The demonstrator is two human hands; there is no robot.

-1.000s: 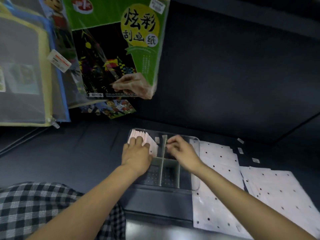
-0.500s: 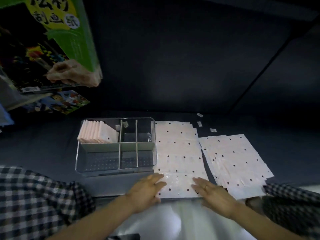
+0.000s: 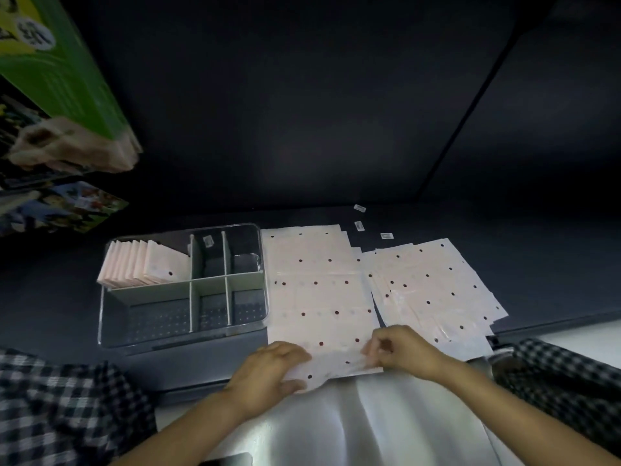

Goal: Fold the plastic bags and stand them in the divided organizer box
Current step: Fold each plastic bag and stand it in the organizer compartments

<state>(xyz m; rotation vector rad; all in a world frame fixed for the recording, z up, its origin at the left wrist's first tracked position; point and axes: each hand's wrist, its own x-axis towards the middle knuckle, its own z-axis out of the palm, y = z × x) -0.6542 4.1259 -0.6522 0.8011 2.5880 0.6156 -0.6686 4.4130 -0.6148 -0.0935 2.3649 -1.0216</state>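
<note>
At the near edge of the left stack of flat plastic bags, we have the top bag caught at both near corners; its near edge is lifted slightly off the stack and hangs over the table's front edge. Left hand: fingers curled over the near-left corner, thumb under it, so the bag is gripped. Right hand: fingertips pinch the near-right corner from above, knuckles bent. The bag lies between the two hands, its far part flat on the stack

Judgement on the step: we are separating one bag to fold. To do it well we peel only one layer, since thin film probably clings to the sheet below; we check that a single layer comes up, then bring the near edge to the far edge with corners matched and crease flat before the next fold

Just left of the stack, touching or nearly so, stands the clear organizer box. Folded bags stand in a row in its far-left compartment; the other compartments show no bags. A second spread of flat bags lies to the right, overlapping the first at its near corner
</note>
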